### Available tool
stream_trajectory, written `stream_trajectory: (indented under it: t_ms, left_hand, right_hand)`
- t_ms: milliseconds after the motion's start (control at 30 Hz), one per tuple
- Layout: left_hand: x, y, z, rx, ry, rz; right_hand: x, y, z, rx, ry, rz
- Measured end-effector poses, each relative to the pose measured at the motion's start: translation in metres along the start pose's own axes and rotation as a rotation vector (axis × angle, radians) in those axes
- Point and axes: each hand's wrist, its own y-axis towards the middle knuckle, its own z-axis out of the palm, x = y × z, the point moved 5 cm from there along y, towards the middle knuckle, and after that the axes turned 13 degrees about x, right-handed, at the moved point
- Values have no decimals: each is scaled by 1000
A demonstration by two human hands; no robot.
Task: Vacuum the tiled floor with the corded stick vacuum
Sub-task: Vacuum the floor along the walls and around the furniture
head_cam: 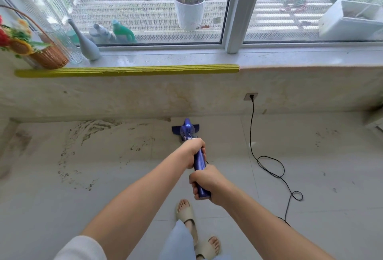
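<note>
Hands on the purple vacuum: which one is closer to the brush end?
The left hand grips the vacuum farther down, nearer the floor head; the right hand holds the top end.

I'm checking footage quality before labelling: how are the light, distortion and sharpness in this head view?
Head view: soft daylight through the window, no hard shadows; wide-angle bending curves the window ledge and its yellow edge strip; the left hand and right hand on the vacuum look sharp; the black cord reads clearly; the flower basket at the frame edge is soft.
</note>
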Motion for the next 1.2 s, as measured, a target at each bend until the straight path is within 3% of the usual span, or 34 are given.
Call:
stream_trajectory:
  t_ms: [300,533,967,1200]
  left_hand:
    - [-10,-14,-20,-47,-31,48]
    - [-47,-18,-91,-50,-10,40]
    - [-122,-26,-199,56,141,2]
    - [-114,-34,-212,123,91,-17]
  right_hand:
    - [15,-4,19,75,-28,-50]
    - [57,24,78,74,15,-72]
    - [127,96,187,-20,230,-131]
    - [130,80,198,2,201,-84]
